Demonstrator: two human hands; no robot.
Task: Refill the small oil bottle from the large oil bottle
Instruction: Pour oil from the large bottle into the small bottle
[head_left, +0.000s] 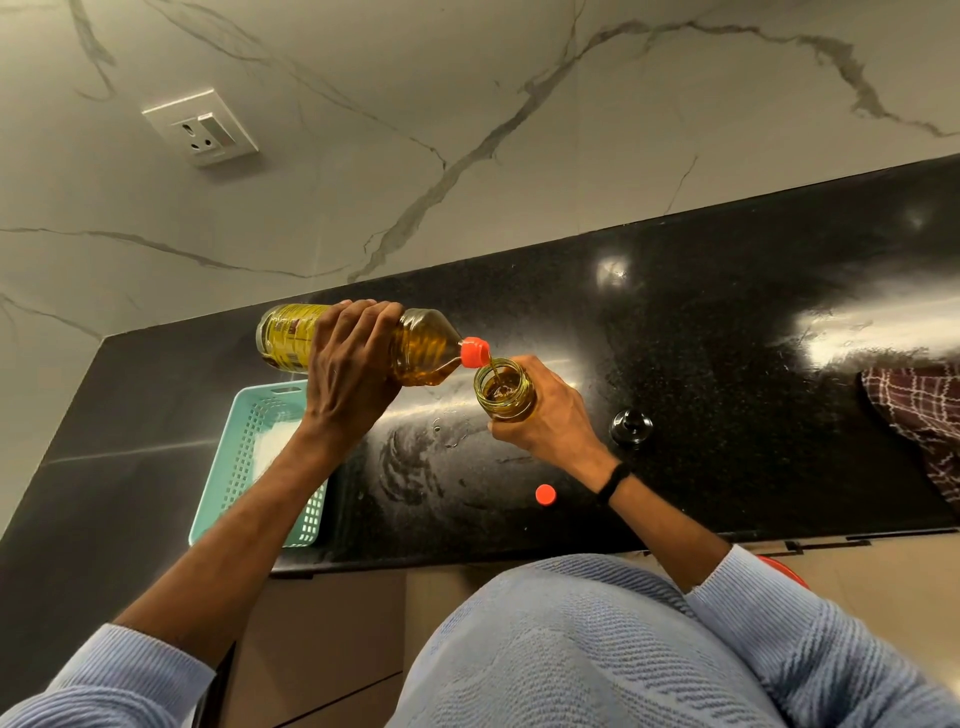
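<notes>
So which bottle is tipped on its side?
The large oil bottle, gripped by the left hand, lies nearly level and pours; the small oil bottle in the right hand stands mouth-up.

Dim warm indoor light, white glare patches on the glossy black counter (727, 395), wide-angle bending at the edges.

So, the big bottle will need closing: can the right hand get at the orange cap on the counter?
Probably not yet: the right hand grips the small bottle, though the orange cap lies uncovered nearby.
</notes>
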